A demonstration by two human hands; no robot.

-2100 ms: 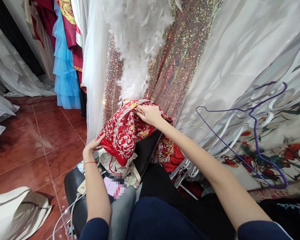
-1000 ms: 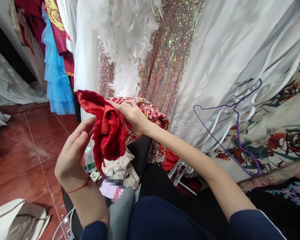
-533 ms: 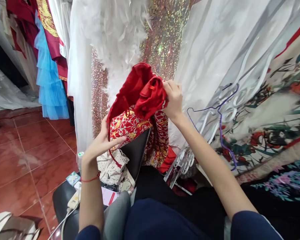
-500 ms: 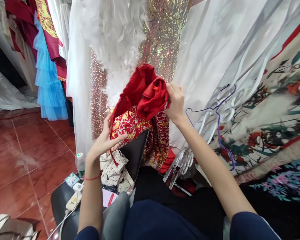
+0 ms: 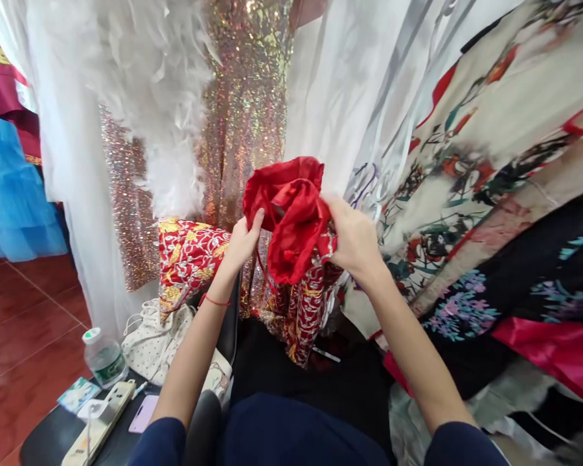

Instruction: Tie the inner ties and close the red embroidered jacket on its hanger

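Note:
I hold a red embroidered garment [image 5: 291, 220] up in front of me, its plain red satin lining turned outward. My left hand [image 5: 243, 241] grips the lining at its left edge; a red string bracelet circles that wrist. On the right side, my right hand [image 5: 354, 238] pinches the fabric. The embroidered outer part, red with gold and silver thread, hangs down below and spreads left over a black chair back [image 5: 233, 323].
Hanging garments fill the view: white feathers [image 5: 146, 77], a sequined gown [image 5: 243, 97], white satin [image 5: 350, 84], floral print fabric [image 5: 490, 168], blue tulle [image 5: 10, 188]. A black stool [image 5: 53, 433] at lower left carries a water bottle [image 5: 103, 360], power strip and phone. A dotted white bag [image 5: 150, 336] lies beside it.
Both hands have come together on the red lining, the left one rising from the embroidered part. My view has swung right, so the purple hanger is out of sight.

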